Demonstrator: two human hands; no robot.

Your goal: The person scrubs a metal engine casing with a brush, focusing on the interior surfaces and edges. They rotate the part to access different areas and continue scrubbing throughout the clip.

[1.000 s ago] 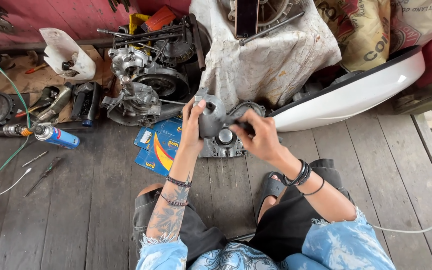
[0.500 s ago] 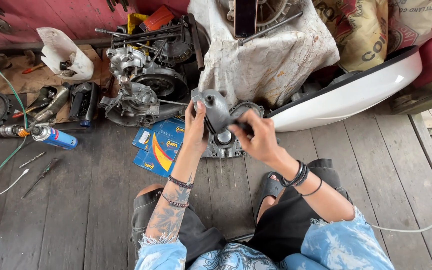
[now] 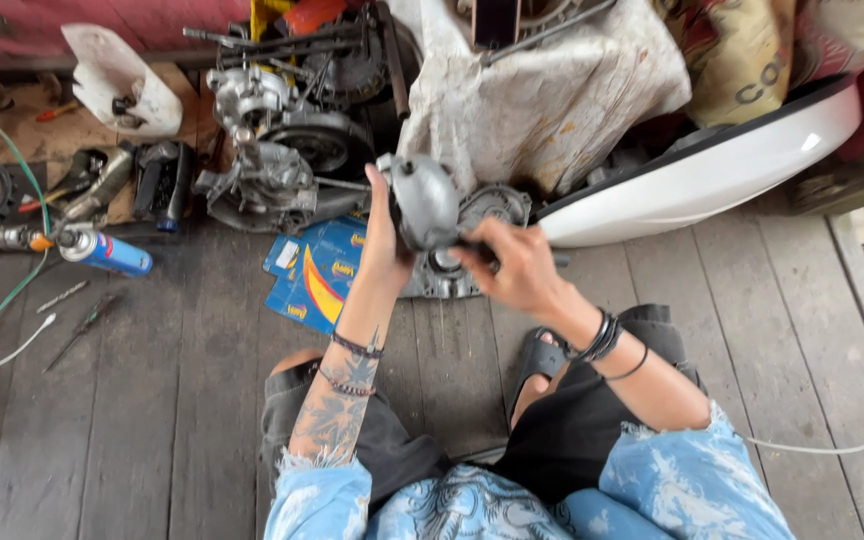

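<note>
Wooden floor (image 3: 182,400), grey housing (image 3: 422,200) seemingly between fingers (image 3: 377,205)

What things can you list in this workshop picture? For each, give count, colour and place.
metal housing: one, grey, held up in both hands
engine block: one, silver, floor behind left
spray can: one, blue, floor far left
cardboard boxes: a few, blue and yellow, under the hands
cloth: one, dirty white, over parts at back
curved panel: one, white, right
left hand: one, gripping the housing
right hand: one, holding a dark tool against it

One spray can (image 3: 105,252), two blue boxes (image 3: 317,280), two hands (image 3: 384,240).
</note>
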